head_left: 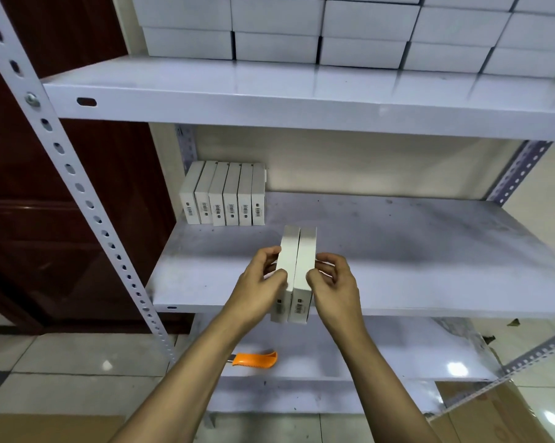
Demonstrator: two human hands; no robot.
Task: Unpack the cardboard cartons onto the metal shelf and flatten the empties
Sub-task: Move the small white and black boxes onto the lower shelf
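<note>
The step in hand looked like this: put the two white boxes (297,266) next to the row of boxes (225,196) that stood on the metal shelf (397,251). The two boxes were in front of the row and a little to its right, well apart from it. They looked to be up in the air, not set down yet. They stood on their thin edges, side by side and touching. Their bar codes faced the person, like the ones in the row.

To do it well, I think the two boxes should be pressed together so that neither one slips out. They should go down on the board just right of the row and then slide left until they touch the last box. A soft push would be best, because a hard one could tip the row over like dominoes.

The left grip (263,282) held the left box, with its fingers and thumb curled on the outer side. The right grip (332,282) held the right box the same way. Each grip was partly closed and pinched its own box — the pair was squeezed between them.

An orange knife (253,359) lay on the board below the row. A brown carton (493,417) sat far below the row, to its right.
</note>
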